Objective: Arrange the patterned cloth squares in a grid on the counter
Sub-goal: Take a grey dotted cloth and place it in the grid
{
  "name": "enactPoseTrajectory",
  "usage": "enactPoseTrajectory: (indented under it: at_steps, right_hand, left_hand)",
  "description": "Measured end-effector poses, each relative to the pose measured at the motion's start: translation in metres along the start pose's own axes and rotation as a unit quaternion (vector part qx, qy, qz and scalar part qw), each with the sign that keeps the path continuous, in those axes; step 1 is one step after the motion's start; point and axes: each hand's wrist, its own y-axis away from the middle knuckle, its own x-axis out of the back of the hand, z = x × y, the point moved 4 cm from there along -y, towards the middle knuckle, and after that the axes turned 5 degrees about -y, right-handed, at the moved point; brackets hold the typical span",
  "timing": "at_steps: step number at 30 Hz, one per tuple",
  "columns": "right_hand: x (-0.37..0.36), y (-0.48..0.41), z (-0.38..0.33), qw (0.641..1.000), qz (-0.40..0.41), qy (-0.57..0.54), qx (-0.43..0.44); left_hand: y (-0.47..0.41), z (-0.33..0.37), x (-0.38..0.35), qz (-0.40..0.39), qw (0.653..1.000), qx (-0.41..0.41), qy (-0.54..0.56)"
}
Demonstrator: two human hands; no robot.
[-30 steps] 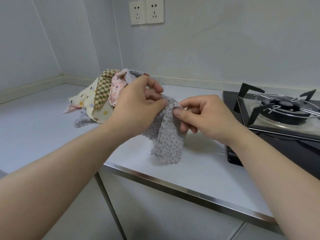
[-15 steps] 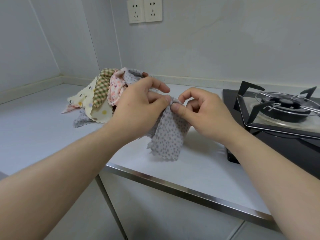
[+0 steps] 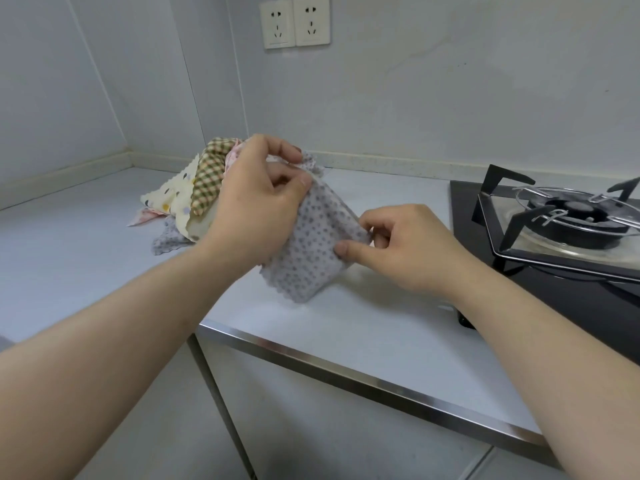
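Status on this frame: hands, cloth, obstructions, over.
Left hand pinches grey dotted cloth at top corner, right hand pinches its side edge. No grid on counter yet. Gas stove close at right.

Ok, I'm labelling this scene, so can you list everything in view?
dotted cloth: 1, grey, held up, centre
checked cloth: 1, green-brown, in bunch left of centre
cream cloth: 1, cream with dots, same bunch
pink cloth: 1 seen, pink, under cream cloth
grey cloth: 1, grey, lying under bunch
counter: 1, white, steel-edged, underneath
stove: 1, black, right
sockets: 2, white, wall
left hand: 1, pinches dotted cloth's top
right hand: 1, pinches its right edge
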Motion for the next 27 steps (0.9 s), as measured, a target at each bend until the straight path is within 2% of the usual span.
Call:
enactPoseTrajectory:
  at_steps: [3, 7, 14, 17, 24, 27]
  right_hand:
    - [-0.008, 0.006, -0.012, 0.997, -0.065, -0.013, 0.05]
    - [-0.015, 0.011, -0.024, 0.983, -0.122, -0.062, 0.124]
    - [-0.016, 0.015, -0.031, 0.976, -0.099, -0.122, 0.149]
    - [-0.015, 0.016, -0.034, 0.972, -0.09, -0.155, 0.149]
    - [-0.004, 0.015, -0.032, 0.944, -0.064, -0.295, 0.136]
    - [-0.007, 0.014, -0.033, 0.947, -0.078, -0.293, 0.109]
  left_hand:
    - [-0.007, -0.004, 0.006, -0.016, 0.997, -0.036, -0.06]
    - [-0.015, -0.018, 0.01, -0.045, 0.997, -0.017, -0.064]
    - [-0.019, -0.024, 0.006, -0.127, 0.978, -0.058, -0.153]
    - [-0.015, -0.023, 0.002, -0.145, 0.975, -0.061, -0.157]
    - [-0.009, -0.02, -0.006, -0.097, 0.995, 0.009, -0.032]
    - [-0.01, -0.017, -0.006, -0.078, 0.996, -0.021, -0.044]
